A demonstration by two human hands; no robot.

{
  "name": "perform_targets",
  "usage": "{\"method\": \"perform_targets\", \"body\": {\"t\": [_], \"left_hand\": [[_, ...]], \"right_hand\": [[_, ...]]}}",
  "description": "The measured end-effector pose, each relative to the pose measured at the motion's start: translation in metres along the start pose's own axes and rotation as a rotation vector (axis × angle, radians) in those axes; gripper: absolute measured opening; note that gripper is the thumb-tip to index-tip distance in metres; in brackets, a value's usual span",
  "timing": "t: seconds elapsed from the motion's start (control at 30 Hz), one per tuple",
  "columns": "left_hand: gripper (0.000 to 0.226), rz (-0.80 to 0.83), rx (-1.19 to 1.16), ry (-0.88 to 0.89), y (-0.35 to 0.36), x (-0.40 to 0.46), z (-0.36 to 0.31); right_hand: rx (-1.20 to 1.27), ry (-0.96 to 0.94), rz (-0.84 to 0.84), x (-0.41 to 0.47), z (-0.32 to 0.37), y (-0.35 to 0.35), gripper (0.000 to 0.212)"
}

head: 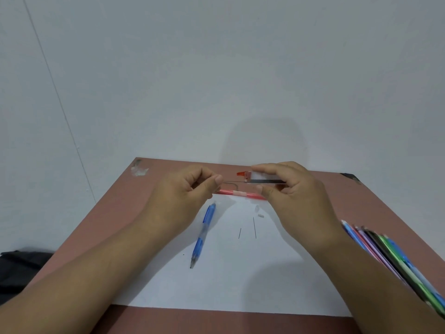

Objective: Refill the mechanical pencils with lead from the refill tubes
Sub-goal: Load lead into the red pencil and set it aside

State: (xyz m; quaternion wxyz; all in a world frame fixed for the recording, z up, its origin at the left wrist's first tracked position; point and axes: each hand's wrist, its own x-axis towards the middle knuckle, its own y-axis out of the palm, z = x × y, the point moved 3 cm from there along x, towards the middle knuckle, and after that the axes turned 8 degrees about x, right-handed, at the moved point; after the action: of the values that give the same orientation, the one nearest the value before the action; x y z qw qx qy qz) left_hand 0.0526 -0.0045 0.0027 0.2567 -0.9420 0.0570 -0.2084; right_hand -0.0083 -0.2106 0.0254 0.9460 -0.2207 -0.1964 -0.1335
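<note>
Right hand [296, 189] grips the clear refill tube [265, 178] between thumb and fingers, held roughly level above the far edge of the paper [231, 273]; its orange cap [241, 174] is flipped open at the left end. Left hand [190, 189] pinches one lead [232, 182] between thumb and forefinger; the lead runs from that pinch to the tube mouth, so it looks partly drawn out.

Red pencil [237, 193] lies across the counter [168, 169] just below both hands. Blue pencil [203, 233] lies on the paper, tip toward the person. Two loose leads [254, 227] lie on the paper right of it; two small pale bits, probably a cap and an eraser, sit just above them. More pencils [395, 259] are bunched at the right edge.

Handling judgement: the lead is light, stiff and very brittle, and any sideways bend will likely snap it. Pinch near the end going into the pencil, keep it in line with the opening, use light pressure. The tube is smooth plastic; tipping its open mouth down could spill the remaining leads.
</note>
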Motion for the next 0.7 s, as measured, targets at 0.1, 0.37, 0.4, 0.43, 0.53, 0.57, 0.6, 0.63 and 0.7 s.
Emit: {"method": "perform_targets", "body": {"t": [0.1, 0.37, 0.4, 0.43, 0.53, 0.57, 0.6, 0.63, 0.7], "left_hand": [[0.023, -0.028, 0.005, 0.013, -0.003, 0.001, 0.0], [0.026, -0.121, 0.065, 0.087, -0.015, 0.005, -0.001], [0.026, -0.138, 0.073, 0.089, -0.017, 0.005, -0.002], [0.027, -0.151, 0.067, 0.085, -0.018, 0.005, -0.001], [0.027, -0.161, 0.012, 0.054, -0.019, 0.007, 0.001], [0.027, -0.164, -0.002, 0.045, -0.019, 0.007, 0.001], [0.027, -0.167, -0.018, 0.034, -0.018, 0.007, 0.001], [0.026, -0.171, -0.035, 0.021, -0.018, 0.008, 0.001], [0.023, -0.181, -0.052, -0.002, -0.017, 0.009, 0.002]], "right_hand": [[0.02, 0.013, -0.012, 0.0, -0.001, -0.001, 0.034], [0.004, 0.06, -0.052, 0.004, -0.008, -0.007, 0.028], [0.024, 0.071, -0.055, 0.004, -0.008, -0.008, 0.028], [0.046, 0.083, -0.055, 0.004, -0.009, -0.009, 0.027], [0.069, 0.096, -0.045, 0.004, -0.01, -0.009, 0.025], [0.077, 0.102, -0.044, 0.004, -0.01, -0.009, 0.025], [0.091, 0.114, -0.043, 0.004, -0.01, -0.008, 0.025], [0.107, 0.131, -0.041, 0.004, -0.01, -0.008, 0.023], [0.146, 0.177, -0.035, 0.003, -0.009, -0.006, 0.019]]}}
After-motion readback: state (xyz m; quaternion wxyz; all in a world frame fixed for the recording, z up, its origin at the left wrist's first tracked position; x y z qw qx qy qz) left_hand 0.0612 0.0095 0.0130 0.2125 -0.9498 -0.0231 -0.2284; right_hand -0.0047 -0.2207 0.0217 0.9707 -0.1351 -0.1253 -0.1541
